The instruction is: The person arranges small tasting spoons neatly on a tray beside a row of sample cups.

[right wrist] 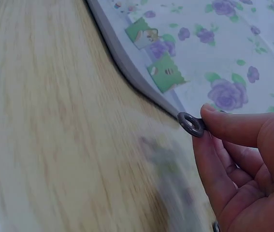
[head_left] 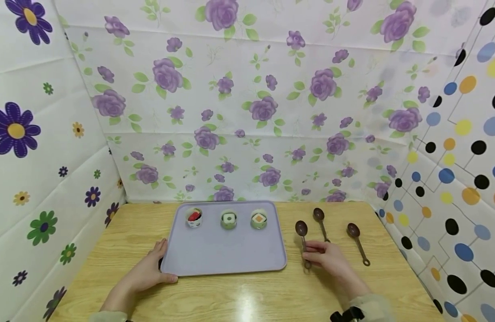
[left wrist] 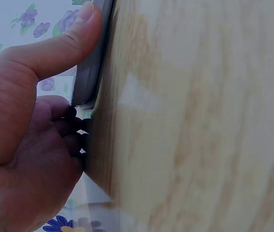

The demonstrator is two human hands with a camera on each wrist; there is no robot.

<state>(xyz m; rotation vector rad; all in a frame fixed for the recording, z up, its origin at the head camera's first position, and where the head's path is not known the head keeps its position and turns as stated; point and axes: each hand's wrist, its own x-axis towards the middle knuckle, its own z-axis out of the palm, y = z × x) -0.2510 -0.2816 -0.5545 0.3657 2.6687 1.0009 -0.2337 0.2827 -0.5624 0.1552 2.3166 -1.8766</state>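
Observation:
My right hand (head_left: 328, 258) pinches the handle of a brown spoon (head_left: 301, 229) between thumb and fingers, with the bowl pointing away. In the right wrist view the ring end of the spoon (right wrist: 191, 124) sticks out past the fingertips. My left hand (head_left: 148, 268) rests at the near left corner of a lilac tray (head_left: 223, 255), the thumb against its front edge and the fingers along its left side. On the tray's far part stand a patterned cup with red filling (head_left: 194, 218), a green cup with a white piece (head_left: 228, 219) and another green cup with an orange diamond (head_left: 258, 219).
Two more brown spoons lie right of the tray: one spoon (head_left: 319, 215) just behind my right hand, another spoon (head_left: 354, 231) farther right. A wooden table (head_left: 215, 299) carries everything. Flowered cloth (head_left: 239, 112) hangs behind, with patterned sheets on both sides.

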